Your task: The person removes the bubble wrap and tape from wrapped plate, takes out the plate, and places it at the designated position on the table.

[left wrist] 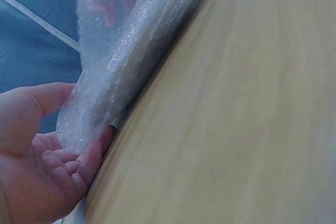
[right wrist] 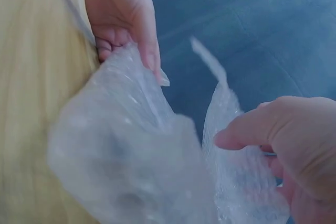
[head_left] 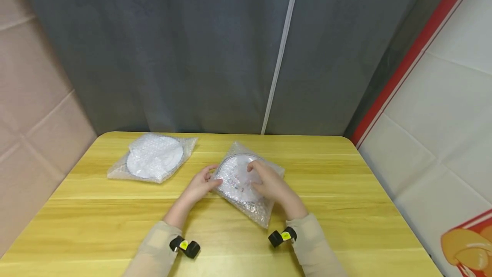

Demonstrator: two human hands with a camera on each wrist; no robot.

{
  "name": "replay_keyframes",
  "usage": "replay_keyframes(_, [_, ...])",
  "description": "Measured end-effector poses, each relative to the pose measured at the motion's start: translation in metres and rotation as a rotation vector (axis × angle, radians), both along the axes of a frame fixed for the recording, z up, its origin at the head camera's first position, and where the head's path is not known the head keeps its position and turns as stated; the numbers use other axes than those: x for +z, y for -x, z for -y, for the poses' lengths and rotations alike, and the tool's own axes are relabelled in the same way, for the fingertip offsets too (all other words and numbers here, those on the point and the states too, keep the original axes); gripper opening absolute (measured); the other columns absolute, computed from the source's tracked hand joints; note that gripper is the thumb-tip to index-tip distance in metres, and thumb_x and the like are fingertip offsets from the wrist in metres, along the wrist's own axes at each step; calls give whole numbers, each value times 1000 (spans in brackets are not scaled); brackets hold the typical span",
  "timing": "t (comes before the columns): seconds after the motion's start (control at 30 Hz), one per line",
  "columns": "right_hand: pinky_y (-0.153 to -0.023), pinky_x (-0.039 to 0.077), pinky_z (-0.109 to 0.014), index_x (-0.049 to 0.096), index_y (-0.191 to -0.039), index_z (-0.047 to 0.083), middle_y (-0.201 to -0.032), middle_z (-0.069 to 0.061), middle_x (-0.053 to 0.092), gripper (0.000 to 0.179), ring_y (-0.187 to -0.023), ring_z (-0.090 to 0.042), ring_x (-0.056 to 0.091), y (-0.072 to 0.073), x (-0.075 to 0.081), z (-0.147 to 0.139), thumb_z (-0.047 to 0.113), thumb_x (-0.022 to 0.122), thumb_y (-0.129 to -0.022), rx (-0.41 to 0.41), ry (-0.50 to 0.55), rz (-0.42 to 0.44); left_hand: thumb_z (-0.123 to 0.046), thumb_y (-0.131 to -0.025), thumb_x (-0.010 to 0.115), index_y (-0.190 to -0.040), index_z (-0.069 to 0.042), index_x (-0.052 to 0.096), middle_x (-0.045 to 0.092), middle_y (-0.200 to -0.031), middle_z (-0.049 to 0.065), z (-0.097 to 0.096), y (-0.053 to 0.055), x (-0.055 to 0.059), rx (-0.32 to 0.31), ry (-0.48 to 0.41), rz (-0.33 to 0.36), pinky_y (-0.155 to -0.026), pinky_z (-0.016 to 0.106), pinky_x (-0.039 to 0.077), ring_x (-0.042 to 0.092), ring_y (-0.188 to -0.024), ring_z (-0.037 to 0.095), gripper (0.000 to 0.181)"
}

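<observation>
A round white disc, patterned in its middle, lies in a bubble-wrap bag [head_left: 253, 209] on the table; whether it is a plate is unclear through the wrap. My left hand [head_left: 200, 186] grips the bag's left edge, thumb on top and fingers beneath, as the left wrist view shows. On the other side, my right hand [head_left: 272, 186] pinches a raised flap of bubble wrap [right wrist: 233, 182] between thumb and fingers. In the right wrist view the flap stands up from the rest of the bag, and part of my right fingers is hidden behind it.
A second bubble-wrapped round white disc [head_left: 155, 157] lies flat at the table's back left. The yellow wooden table [head_left: 346, 225] ends at a dark grey curtain [head_left: 184, 54]. Pale wall panels stand on both sides. Each sleeve carries a small black wrist camera [head_left: 282, 237].
</observation>
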State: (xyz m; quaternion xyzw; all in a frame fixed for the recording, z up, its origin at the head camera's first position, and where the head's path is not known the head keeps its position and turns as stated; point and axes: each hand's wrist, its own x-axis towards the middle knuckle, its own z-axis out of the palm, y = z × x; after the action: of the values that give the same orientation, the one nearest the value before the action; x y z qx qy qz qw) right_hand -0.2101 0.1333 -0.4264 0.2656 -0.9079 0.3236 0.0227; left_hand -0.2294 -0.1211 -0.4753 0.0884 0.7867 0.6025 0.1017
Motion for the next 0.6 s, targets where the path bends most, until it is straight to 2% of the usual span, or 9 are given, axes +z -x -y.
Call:
replay_keyframes(0.07, [-93,46,-38,50,-99,15,-105,0,52,31,-105,-22,53,2,0,-3,-2,69,-81,-35,49,19,-9,-89,66,-142,2,38,62,-83,8,0,-1,2,-12,-9,3,-60,28,45,54,-69,17,61])
replay_keyframes(0.13, [-91,46,-39,46,-90,16,-101,0,49,31,-102,-22,52,3,0,-7,-4,68,-81,-54,96,18,-7,-90,65,-142,4,37,61,-82,9,0,-4,9,-23,-21,5,-60,30,45,54,-69,19,61])
replay_keyframes(0.33, [-98,40,-51,49,-80,14,-106,-3,47,29,-110,-30,49,9,3,-23,-11,63,-78,-76,241,-1,-6,-91,63,-141,8,35,57,-78,6,-1,-18,36,-43,-24,6,-61,30,45,53,-69,21,60])
replay_keyframes(0.37, [-98,40,-52,50,-80,14,-106,-4,47,29,-110,-30,48,10,4,-26,-12,63,-78,-86,257,-6,-6,-91,62,-141,8,35,58,-78,6,-1,-18,35,-41,-23,5,-61,30,46,53,-69,21,59])
replay_keyframes(0.47, [-97,41,-52,52,-79,13,-105,-7,48,29,-108,-30,48,13,4,-36,-15,61,-77,-109,291,-58,-9,-91,64,-142,5,36,58,-80,7,0,-10,21,-20,-24,6,-61,29,45,53,-69,19,60])
replay_keyframes(0.6, [-94,41,-51,51,-76,10,-104,-9,50,30,-107,-31,49,15,3,-45,-18,60,-74,-153,353,-135,-15,-91,66,-144,-1,37,62,-96,13,2,1,1,28,-15,19,-63,31,47,56,-74,18,61])
